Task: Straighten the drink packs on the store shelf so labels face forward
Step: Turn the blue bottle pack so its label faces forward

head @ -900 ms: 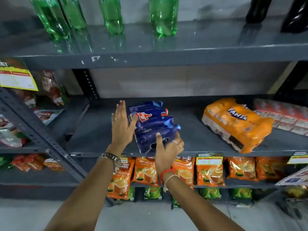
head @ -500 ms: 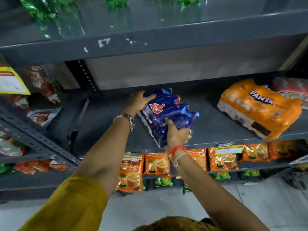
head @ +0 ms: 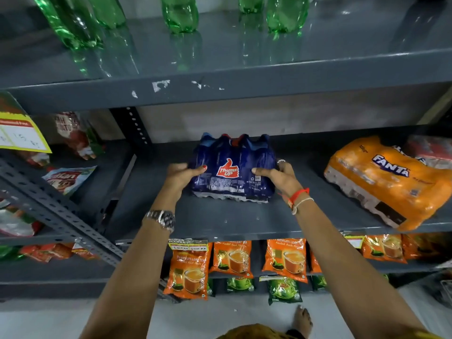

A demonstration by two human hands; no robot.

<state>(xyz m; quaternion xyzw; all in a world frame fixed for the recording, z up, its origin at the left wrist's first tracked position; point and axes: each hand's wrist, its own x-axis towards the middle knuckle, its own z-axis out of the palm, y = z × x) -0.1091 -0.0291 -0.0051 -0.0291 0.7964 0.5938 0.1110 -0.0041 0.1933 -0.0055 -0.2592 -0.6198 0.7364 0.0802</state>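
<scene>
A dark blue Thums Up drink pack [head: 232, 167] stands upright on the grey middle shelf [head: 220, 221], its red label facing me. My left hand [head: 182, 176] grips its left side and my right hand [head: 281, 176] grips its right side, thumbs across the front. An orange Fanta drink pack [head: 386, 182] lies skewed at the right end of the same shelf, its label turned up and angled, with no hand on it.
Green bottles [head: 181, 13] stand on the shelf above. Orange tea pouches [head: 190, 267] hang below the shelf's front edge. A slanted metal brace [head: 61, 216] and snack packets [head: 68, 177] fill the left bay. A reddish pack [head: 433, 150] lies behind the Fanta pack.
The blue pack was tilted and turned sideways; both hands have swung it upright and square, label toward me. My hands shifted to its two sides.
</scene>
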